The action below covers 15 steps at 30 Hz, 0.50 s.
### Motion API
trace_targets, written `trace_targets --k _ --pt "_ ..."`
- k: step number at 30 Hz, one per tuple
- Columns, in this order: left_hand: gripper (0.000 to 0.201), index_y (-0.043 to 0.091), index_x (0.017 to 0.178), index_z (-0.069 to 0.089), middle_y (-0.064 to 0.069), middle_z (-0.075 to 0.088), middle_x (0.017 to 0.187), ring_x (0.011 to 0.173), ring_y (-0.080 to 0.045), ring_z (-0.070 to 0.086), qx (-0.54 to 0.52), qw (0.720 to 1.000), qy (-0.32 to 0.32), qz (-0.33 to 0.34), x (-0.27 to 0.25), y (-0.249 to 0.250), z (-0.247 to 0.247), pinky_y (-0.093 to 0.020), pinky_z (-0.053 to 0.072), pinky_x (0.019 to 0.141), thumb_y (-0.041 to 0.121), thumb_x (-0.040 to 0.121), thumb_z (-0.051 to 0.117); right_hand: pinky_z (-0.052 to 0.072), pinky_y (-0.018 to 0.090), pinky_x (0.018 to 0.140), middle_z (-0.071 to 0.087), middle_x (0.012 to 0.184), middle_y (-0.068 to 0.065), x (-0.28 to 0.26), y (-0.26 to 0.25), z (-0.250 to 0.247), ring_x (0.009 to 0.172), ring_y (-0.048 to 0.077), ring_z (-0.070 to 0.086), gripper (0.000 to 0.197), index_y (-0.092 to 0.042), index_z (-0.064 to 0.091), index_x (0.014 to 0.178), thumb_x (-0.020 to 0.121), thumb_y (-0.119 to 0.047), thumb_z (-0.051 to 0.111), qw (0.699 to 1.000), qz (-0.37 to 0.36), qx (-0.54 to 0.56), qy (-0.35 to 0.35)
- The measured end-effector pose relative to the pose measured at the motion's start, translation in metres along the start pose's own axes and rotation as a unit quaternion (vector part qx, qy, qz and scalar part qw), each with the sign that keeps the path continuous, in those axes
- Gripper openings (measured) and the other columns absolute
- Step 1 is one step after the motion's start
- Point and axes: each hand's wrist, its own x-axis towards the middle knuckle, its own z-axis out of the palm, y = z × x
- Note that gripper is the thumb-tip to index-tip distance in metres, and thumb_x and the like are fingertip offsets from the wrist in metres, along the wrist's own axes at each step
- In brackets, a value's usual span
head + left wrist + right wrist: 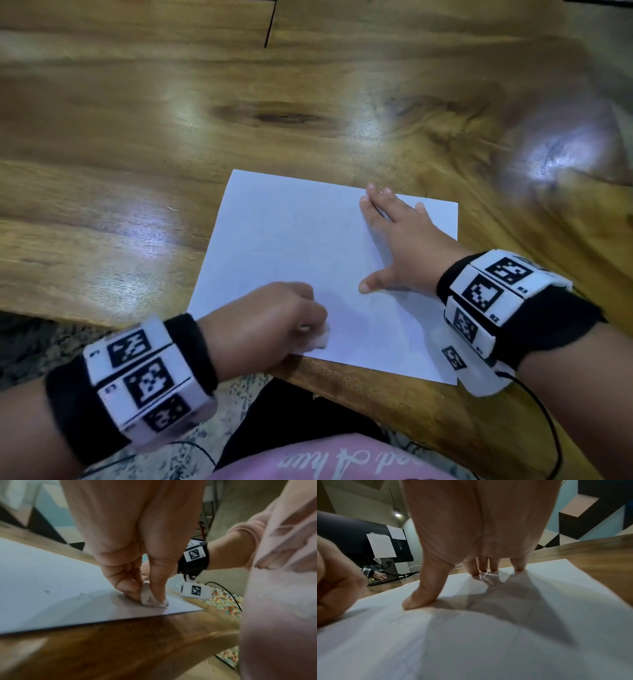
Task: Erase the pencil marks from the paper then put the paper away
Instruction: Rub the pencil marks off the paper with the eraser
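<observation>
On paper (294,240) near bench (171,137) edge: left hand (274,320) pinching eraser (150,597), right hand (394,240) flat, fingers spread, pinning sheet; erasing apparently underway, faint specks left, put-away pending.

Office-like room: wooden table (308,102), monitor (388,547), geometric wall mural (590,513).

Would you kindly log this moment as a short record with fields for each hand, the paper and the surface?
left hand: pinches a worn white eraser, pressing it onto the paper near its near edge
right hand: fingers spread flat, pressing on the paper
paper: white sheet flat on the table; faint grey specks remain
table: glossy wood
</observation>
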Motion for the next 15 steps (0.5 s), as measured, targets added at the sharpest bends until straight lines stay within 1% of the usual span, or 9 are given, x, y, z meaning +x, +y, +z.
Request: trace_targets --k 2,4,5,6,8,11,12,13,15 --pt "0.016 0.017 0.065 0.059 0.01 0.043 0.067 0.059 -0.006 0.047 0.0 1.0 0.025 0.006 0.008 0.001 -0.009 -0.013 0.033 0.059 0.023 0.08 0.064 -0.003 0.043 0.119 -0.024 0.155 -0.003 0.0 0.0 0.0 0.144 0.013 -0.018 0.121 -0.014 -0.011 0.149 0.07 -0.057 0.07 1.0 0.0 -0.003 0.001" --pt "0.014 0.017 0.068 0.063 0.006 0.046 0.067 0.061 -0.012 0.048 0.023 0.997 0.074 0.013 0.027 0.003 -0.019 -0.016 0.028 0.057 0.026 0.079 0.065 -0.002 0.043 0.119 -0.024 0.155 -0.003 0.001 0.0 0.001 0.144 0.014 -0.017 0.121 -0.014 -0.011 0.149 0.07 -0.057 0.07 1.0 -0.001 -0.004 0.002" --pt "0.012 0.016 0.071 0.064 0.003 0.048 0.07 0.063 -0.014 0.049 0.034 0.996 0.087 0.013 0.035 0.004 -0.021 -0.019 0.029 0.058 0.025 0.078 0.066 -0.003 0.043 0.119 -0.024 0.155 -0.003 0.001 0.0 0.001 0.144 0.014 -0.017 0.121 -0.013 -0.011 0.149 0.07 -0.057 0.07 1.0 -0.002 -0.003 0.001" --pt "0.01 0.017 0.071 0.064 0.002 0.05 0.072 0.064 -0.016 0.049 0.039 0.995 0.09 0.011 0.039 0.004 -0.021 -0.021 0.03 0.06 0.023 0.078 0.065 -0.003 0.043 0.119 -0.024 0.156 -0.003 0.001 0.0 0.001 0.144 0.014 -0.017 0.121 -0.014 -0.011 0.149 0.069 -0.057 0.07 1.0 -0.003 -0.002 0.001" --pt "0.015 0.019 0.063 0.06 0.0 0.05 0.07 0.062 -0.016 0.049 0.029 0.997 0.075 0.02 0.031 0.004 -0.013 -0.023 0.033 0.059 0.02 0.077 0.064 -0.003 0.043 0.119 -0.024 0.156 -0.003 0.001 0.001 0.001 0.144 0.014 -0.018 0.122 -0.014 -0.01 0.149 0.069 -0.057 0.07 1.0 -0.004 0.001 0.002" --pt "0.019 0.019 0.061 0.056 0.004 0.049 0.073 0.058 -0.006 0.048 0.003 1.0 0.001 0.015 0.008 0.004 -0.004 -0.015 0.034 0.057 0.014 0.078 0.063 -0.003 0.043 0.119 -0.024 0.155 -0.003 0.002 0.001 0.001 0.144 0.014 -0.018 0.121 -0.014 -0.011 0.149 0.069 -0.057 0.07 1.0 -0.003 -0.001 0.001" --pt "0.019 0.019 0.061 0.057 0.005 0.048 0.072 0.058 -0.002 0.046 0.002 1.0 -0.007 0.014 0.008 0.005 -0.004 -0.013 0.034 0.058 0.014 0.079 0.063 -0.004 0.043 0.119 -0.025 0.155 -0.003 0.002 0.001 0.001 0.144 0.013 -0.018 0.121 -0.014 -0.012 0.149 0.07 -0.057 0.07 1.0 -0.002 -0.003 -0.001" --pt "0.02 0.019 0.06 0.056 0.006 0.047 0.07 0.058 -0.003 0.045 0.006 1.0 0.006 0.017 0.013 0.006 -0.007 -0.014 0.032 0.057 0.017 0.08 0.063 -0.004 0.042 0.119 -0.025 0.155 -0.003 0.002 0.001 0.001 0.144 0.014 -0.018 0.121 -0.014 -0.012 0.149 0.07 -0.058 0.069 1.0 -0.001 -0.004 -0.002" --pt "0.021 0.02 0.06 0.055 0.006 0.042 0.066 0.058 -0.011 0.044 0.018 0.998 0.057 0.023 0.029 0.011 -0.013 -0.018 0.029 0.056 0.022 0.08 0.063 -0.004 0.042 0.119 -0.025 0.155 -0.003 0.002 0.0 0.001 0.144 0.014 -0.018 0.121 -0.014 -0.012 0.149 0.07 -0.057 0.069 1.0 -0.003 -0.005 0.0"
